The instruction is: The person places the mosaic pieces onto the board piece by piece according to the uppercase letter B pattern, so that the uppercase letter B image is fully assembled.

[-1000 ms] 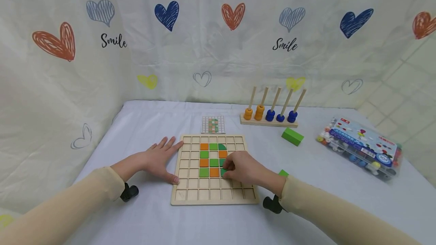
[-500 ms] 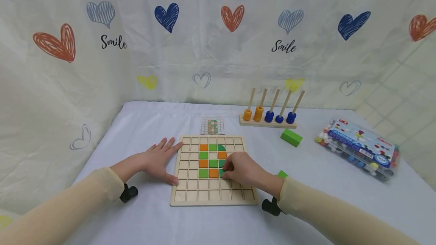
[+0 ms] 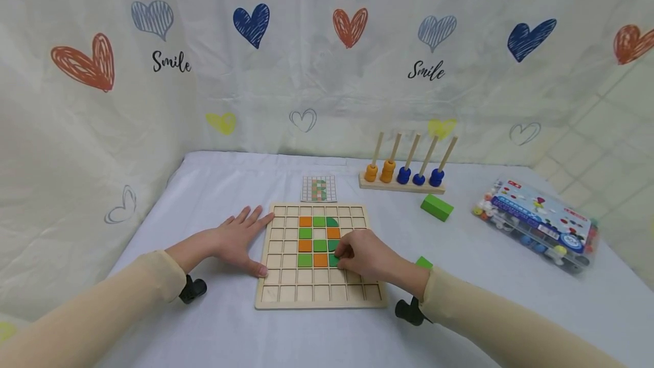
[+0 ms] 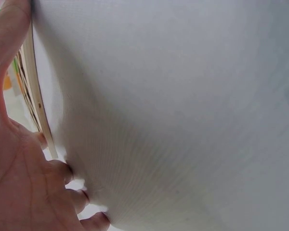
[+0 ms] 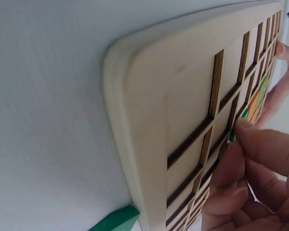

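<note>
Two hands, set apart on either side of one wooden grid board (image 3: pixel 313 293). Board sits flat on the cloth-covered tabletop (image 3: pixel 214 325), roughly mid-view.

Left hand (image 3: pixel 237 243): at 9 o'clock of board, fingers spread and straight; thumb and index tips touch the board's edge, other fingers over the cloth.

Right hand (image 3: pixel 364 253): comes in from 4 o'clock over the board, thumb and index pinching a dark green tile (image 3: pixel 333 260) at the 5 o'clock corner of the tile cluster. Fingers cover part of it; can't tell if it's fully seated in its cell.

Cluster, near board middle toward 12: four orange tiles (image 3: pixel 305 221), four light green tiles (image 3: pixel 319 221), a dark green rounded tile (image 3: pixel 332 222) at its 1 o'clock corner, another dark green tile (image 3: pixel 333 245) beside the right hand, partly hidden.

Around the board: pattern card (image 3: pixel 319 188) at 12, just beyond the edge; bead rack (image 3: pixel 395 185) between 1 and 2, orange and blue beads on pegs; green block (image 3: pixel 437 207) at 2; clear plastic box (image 3: pixel 536 220) toward 3, well apart. Second green block (image 3: pixel 423 262) at 3, mostly behind right sleeve (image 3: pixel 475 311). Backdrop (image 3: pixel 337 78) with hearts at 12.
</note>
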A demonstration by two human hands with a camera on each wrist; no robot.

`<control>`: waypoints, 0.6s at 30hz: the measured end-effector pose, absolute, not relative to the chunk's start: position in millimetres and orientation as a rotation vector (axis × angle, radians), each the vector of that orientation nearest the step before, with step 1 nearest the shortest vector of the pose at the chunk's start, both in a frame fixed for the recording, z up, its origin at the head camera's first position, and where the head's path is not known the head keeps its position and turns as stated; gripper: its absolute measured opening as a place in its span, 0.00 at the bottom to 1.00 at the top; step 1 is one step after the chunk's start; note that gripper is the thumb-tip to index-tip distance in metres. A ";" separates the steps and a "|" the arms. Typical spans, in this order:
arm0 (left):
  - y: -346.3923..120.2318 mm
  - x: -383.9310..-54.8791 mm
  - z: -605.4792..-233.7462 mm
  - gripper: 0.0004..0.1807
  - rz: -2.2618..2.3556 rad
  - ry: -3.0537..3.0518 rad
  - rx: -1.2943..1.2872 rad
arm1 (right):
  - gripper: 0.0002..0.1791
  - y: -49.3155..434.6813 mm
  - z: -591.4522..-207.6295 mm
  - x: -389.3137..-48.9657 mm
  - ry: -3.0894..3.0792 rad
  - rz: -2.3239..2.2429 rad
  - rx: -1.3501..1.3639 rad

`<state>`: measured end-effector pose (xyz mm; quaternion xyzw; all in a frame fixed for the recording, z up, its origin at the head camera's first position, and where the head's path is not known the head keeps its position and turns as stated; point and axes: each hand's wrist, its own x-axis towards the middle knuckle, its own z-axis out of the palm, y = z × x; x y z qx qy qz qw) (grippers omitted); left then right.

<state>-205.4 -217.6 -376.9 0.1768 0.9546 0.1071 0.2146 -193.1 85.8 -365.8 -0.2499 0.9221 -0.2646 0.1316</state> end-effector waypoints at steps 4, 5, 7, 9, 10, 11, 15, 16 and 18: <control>-217.3 -204.8 -376.5 0.71 0.300 2.645 0.484 | 0.04 88.9 -364.5 -193.3 2.668 -0.754 -0.749; -217.4 -204.7 -376.5 0.71 0.301 2.645 0.484 | 0.04 90.0 -363.8 -193.5 2.664 -0.751 -0.741; -217.6 -204.8 -376.6 0.71 0.299 2.645 0.484 | 0.04 92.6 -361.8 -194.7 2.663 -0.743 -0.715; -218.0 -205.1 -376.9 0.71 0.298 2.644 0.483 | 0.04 96.7 -359.2 -196.4 2.662 -0.735 -0.680; -218.2 -205.3 -377.0 0.71 0.298 2.643 0.484 | 0.04 99.5 -357.9 -197.4 2.662 -0.730 -0.660; -218.4 -205.5 -377.2 0.71 0.297 2.642 0.484 | 0.04 103.0 -356.7 -198.3 2.660 -0.729 -0.648; -218.9 -206.2 -377.2 0.71 0.302 2.638 0.487 | 0.05 122.7 -352.7 -200.8 2.666 -0.723 -0.658; -218.9 -206.3 -377.1 0.71 0.303 2.637 0.488 | 0.05 129.0 -352.2 -200.9 2.670 -0.719 -0.670; -218.7 -206.5 -376.8 0.71 0.303 2.635 0.489 | 0.05 142.2 -352.2 -200.7 2.686 -0.715 -0.691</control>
